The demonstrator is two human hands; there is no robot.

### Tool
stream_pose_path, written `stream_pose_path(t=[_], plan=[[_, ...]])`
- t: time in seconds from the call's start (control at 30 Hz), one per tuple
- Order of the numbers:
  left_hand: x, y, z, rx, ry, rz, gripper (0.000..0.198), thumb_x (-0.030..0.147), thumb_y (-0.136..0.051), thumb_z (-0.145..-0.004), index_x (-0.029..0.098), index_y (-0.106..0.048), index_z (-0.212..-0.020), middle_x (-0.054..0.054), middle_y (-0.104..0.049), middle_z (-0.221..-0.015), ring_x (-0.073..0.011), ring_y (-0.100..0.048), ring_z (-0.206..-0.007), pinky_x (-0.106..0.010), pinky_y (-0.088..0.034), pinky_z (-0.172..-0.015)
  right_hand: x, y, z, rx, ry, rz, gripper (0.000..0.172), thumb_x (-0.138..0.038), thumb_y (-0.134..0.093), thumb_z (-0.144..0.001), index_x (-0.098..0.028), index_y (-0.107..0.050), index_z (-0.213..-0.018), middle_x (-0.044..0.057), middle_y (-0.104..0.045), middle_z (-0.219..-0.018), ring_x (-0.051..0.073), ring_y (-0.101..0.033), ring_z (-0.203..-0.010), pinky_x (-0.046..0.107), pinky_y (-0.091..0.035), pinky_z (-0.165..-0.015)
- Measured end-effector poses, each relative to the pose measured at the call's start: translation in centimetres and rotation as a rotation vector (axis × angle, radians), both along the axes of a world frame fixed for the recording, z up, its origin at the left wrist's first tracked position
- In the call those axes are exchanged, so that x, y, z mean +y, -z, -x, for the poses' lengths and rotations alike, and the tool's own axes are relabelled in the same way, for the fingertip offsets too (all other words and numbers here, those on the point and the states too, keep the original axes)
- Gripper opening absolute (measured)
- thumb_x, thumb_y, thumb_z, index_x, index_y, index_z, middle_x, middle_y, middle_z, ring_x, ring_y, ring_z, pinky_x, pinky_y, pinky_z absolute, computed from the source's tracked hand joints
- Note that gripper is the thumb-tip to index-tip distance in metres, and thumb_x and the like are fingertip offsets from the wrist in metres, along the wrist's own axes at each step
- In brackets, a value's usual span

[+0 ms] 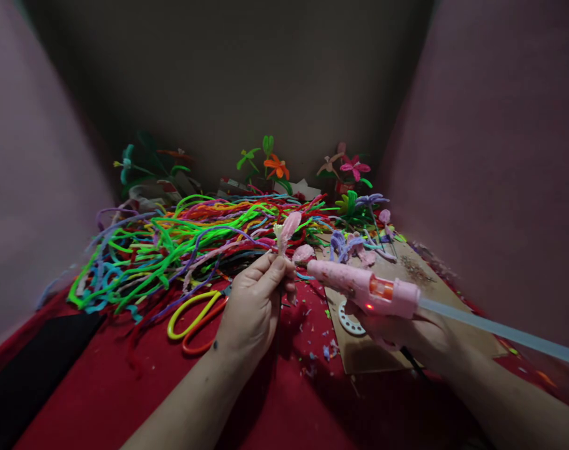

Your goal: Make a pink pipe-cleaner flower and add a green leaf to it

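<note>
Between the thumb and fingers of my left hand [258, 297] is a pipe-cleaner flower [291, 228], pink-petalled with a pale yellow centre, held upright by its base. My right hand [401, 331] is wrapped round a pink hot glue gun [363, 284]. A red light glows on the gun's side, and a long translucent glue stick [499, 331] sticks out of its back. The nozzle points left, close to a fuzzy pink petal [303, 254] beside my left fingertips. Whether that petal is joined to the flower I cannot tell. Part of my right hand is hidden behind the gun.
A heap of coloured pipe cleaners [172, 250] spreads across the red cloth [138, 387]. Scissors [195, 319] with yellow and orange handles lie left of my left hand. Cardboard [373, 353] bearing purple petals [343, 245] lies at right. Finished flowers [277, 166] stand along the back wall.
</note>
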State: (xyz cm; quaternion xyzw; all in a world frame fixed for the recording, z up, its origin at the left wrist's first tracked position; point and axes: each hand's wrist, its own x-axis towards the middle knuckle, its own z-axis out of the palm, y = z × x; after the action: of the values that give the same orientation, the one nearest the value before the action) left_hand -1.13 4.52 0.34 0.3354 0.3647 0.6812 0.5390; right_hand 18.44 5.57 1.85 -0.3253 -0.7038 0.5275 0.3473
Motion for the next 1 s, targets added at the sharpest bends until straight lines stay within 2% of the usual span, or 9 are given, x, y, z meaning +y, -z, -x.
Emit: stream_pose_path(t=[0.17,0.27,0.47,0.8,1.0], plan=[[0.0,0.0,0.0,-0.004,-0.003,0.007,0.014,0.023,-0.063,-0.076,0.012,-0.062,-0.068,0.0,-0.055,-0.067,-0.0055,-0.047,-0.053,-0.017,-0.039,-0.05,0.1,0.5,-0.6,-0.043,-0.01,0.019,0.048,-0.032,-0.058,-0.074,-0.021,-0.057,-0.121,0.005,-0.067,-0.088,0.021,-0.06,-0.066,0.027,-0.045,-0.049],[-0.1,0.1,0.0,-0.006,0.003,0.007,0.014,0.023,-0.061,-0.077,0.012,-0.062,-0.069,0.0,-0.054,-0.066,-0.0055,-0.047,-0.053,-0.017,-0.039,-0.049,0.0,0.2,-0.6,-0.05,-0.002,0.012,0.048,-0.032,-0.059,-0.074,-0.019,-0.057,-0.12,0.006,-0.067,-0.086,0.017,-0.056,-0.058,0.025,-0.042,-0.044],[-0.1,0.1,0.0,-0.002,0.009,0.003,0.015,0.022,-0.06,-0.078,0.012,-0.062,-0.068,0.001,-0.053,-0.063,-0.0056,-0.047,-0.052,-0.017,-0.038,-0.048,0.0,-0.3,-0.7,-0.072,-0.011,0.029,0.043,-0.03,-0.058,-0.074,-0.018,-0.059,-0.116,0.004,-0.062,-0.07,0.013,-0.046,-0.049,0.024,-0.035,-0.039],[-0.1,0.2,0.0,0.004,0.006,-0.001,0.014,0.022,-0.061,-0.077,0.012,-0.062,-0.068,0.001,-0.054,-0.064,-0.0055,-0.047,-0.052,-0.016,-0.039,-0.048,0.8,2.4,-1.9,-0.08,-0.015,0.05,0.032,-0.031,-0.055,-0.078,-0.018,-0.064,-0.105,0.002,-0.058,-0.061,0.016,-0.051,-0.053,0.026,-0.039,-0.044],[0.0,0.2,-0.1,0.01,0.0,-0.004,0.014,0.022,-0.061,-0.077,0.012,-0.062,-0.067,0.0,-0.053,-0.064,-0.006,-0.047,-0.053,-0.017,-0.039,-0.048,0.7,1.8,-1.7,-0.076,-0.029,0.057,0.029,-0.032,-0.056,-0.077,-0.018,-0.065,-0.101,0.0,-0.049,-0.052,0.013,-0.044,-0.047,0.025,-0.034,-0.043]])
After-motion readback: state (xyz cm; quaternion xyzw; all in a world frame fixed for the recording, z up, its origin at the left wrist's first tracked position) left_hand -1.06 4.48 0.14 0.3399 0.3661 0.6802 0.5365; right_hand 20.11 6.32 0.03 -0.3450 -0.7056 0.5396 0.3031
